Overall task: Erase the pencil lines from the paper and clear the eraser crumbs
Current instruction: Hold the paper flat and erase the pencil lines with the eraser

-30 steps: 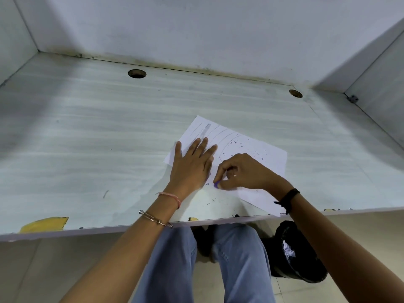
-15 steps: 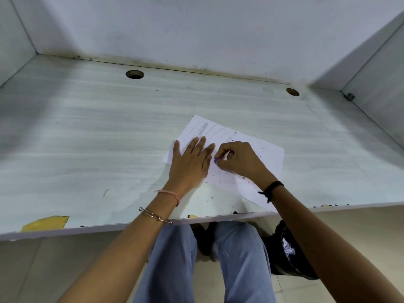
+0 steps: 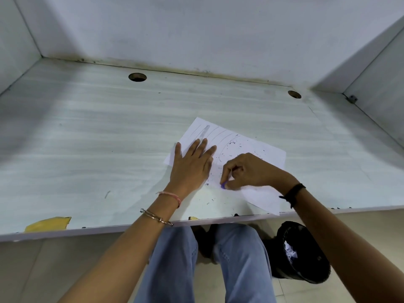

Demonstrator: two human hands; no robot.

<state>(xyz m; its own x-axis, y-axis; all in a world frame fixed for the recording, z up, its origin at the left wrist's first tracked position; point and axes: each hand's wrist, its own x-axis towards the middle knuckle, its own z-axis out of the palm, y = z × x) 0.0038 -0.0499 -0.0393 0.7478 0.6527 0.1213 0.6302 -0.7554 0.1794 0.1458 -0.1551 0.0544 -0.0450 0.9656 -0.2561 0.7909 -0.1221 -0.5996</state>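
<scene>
Fingers [image 3: 228,171] of my right hand [image 3: 249,171] pinch the purple eraser [image 3: 223,186] at the near edge of the paper [image 3: 264,155], my left hand [image 3: 192,165] pressing flat, fingers straight, just beside, while unerased pencil lines [image 3: 218,134] slant away beyond my left fingertips.

White paper [image 3: 262,154], striped with grey curved pencil lines [image 3: 218,133] toward the far edge, speckled with dark crumbs [image 3: 231,145]. Purple eraser [image 3: 223,185]. Pale grey table [image 3: 87,138], faintly streaked like wood grain. Yellow patch [image 3: 48,223] at the near left edge. Blue jeans [image 3: 240,259], black bin [image 3: 306,248], pink wristband [image 3: 171,195], black wristband [image 3: 294,192].
</scene>
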